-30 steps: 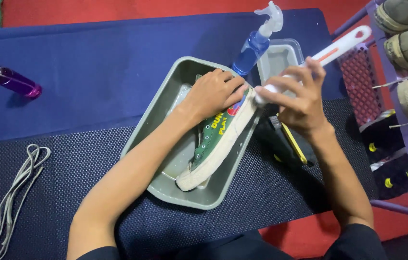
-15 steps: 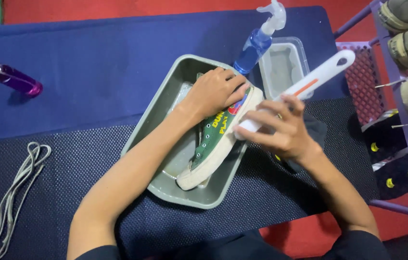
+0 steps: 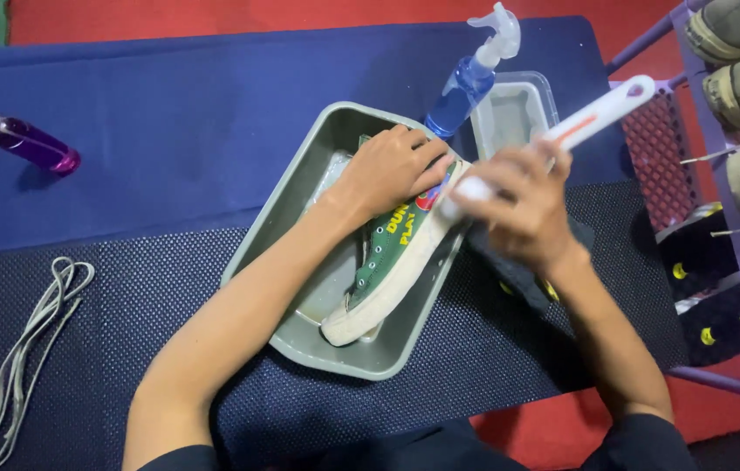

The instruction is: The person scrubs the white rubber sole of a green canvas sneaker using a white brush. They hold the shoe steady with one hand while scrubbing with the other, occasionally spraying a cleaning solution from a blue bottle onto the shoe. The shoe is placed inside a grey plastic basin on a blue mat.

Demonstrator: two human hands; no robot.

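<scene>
L hand point(image 3: 392, 170) pinning green sneaker point(image 3: 387, 262) in tray point(image 3: 300, 201); R hand point(image 3: 523, 205) gripping white brush point(image 3: 597, 118) at 3 o'clock, scrubbing sole edge; sole looking part-cleaned, judging by pics.

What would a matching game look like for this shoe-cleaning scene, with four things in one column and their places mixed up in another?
Things:
1. green sneaker
2. purple spray bottle
3. grey shoelaces
4. white brush

Places:
A. loose on the dark mat, far left
B. in the right hand
C. on its side in the grey tray, under the left hand
D. lying on the blue cloth, upper left

Pairs: 1-C, 2-D, 3-A, 4-B
</scene>
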